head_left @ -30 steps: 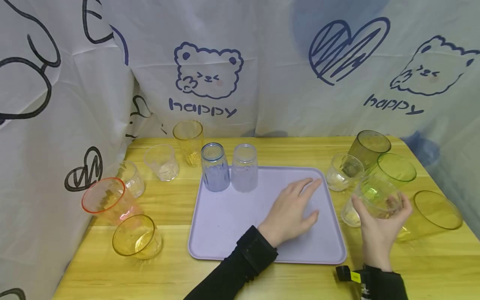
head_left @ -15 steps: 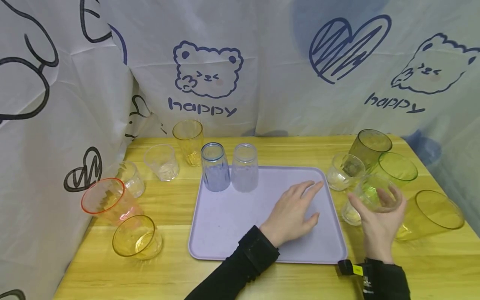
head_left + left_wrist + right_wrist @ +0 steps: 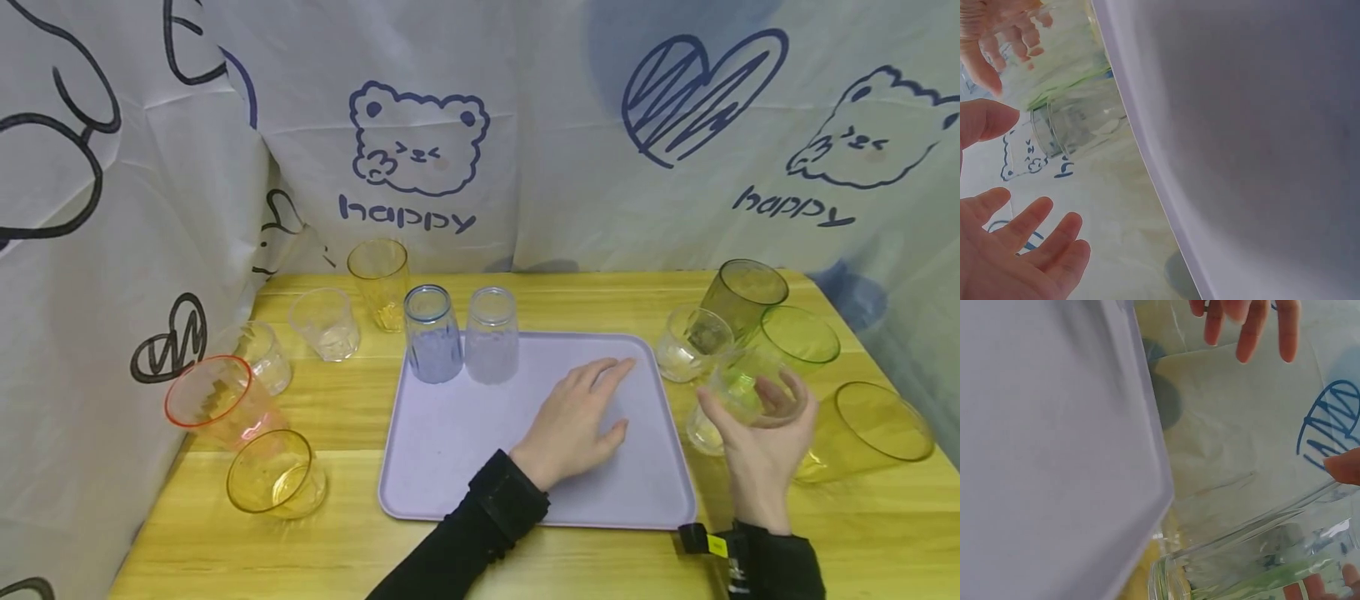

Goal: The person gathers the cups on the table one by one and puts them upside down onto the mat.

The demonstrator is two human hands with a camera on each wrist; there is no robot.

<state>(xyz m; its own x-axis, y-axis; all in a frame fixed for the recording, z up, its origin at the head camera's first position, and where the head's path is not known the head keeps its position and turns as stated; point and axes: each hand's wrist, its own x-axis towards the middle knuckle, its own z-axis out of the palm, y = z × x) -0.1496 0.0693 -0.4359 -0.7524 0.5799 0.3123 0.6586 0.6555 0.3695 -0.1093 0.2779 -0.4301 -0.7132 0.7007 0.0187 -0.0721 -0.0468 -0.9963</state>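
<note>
My right hand (image 3: 768, 454) grips a tall clear glass (image 3: 731, 382) just off the right side of the lavender tray (image 3: 450, 467). Its thumb (image 3: 1342, 467) lies along one side of the glass, and fingertips show through the far wall in the right wrist view. Over the tray's right half hovers my left hand (image 3: 573, 425), fingers spread and holding nothing. Two glasses stand upside down at the tray's back left corner: a blue glass (image 3: 433, 346) and a second clear glass (image 3: 491, 346), side by side.
Right of the tray stand a short clear glass (image 3: 686, 354), a grey glass (image 3: 742, 292), a green glass (image 3: 806, 337) and a yellow glass (image 3: 862, 442). Several more line the left, including a red-rimmed glass (image 3: 225, 408) and an amber glass (image 3: 277, 483). A printed cloth (image 3: 562, 167) hangs behind the table.
The fingers of my right hand have moved in around the tall clear glass, which stays in about the same place. My left hand has shifted slightly left over the tray.
</note>
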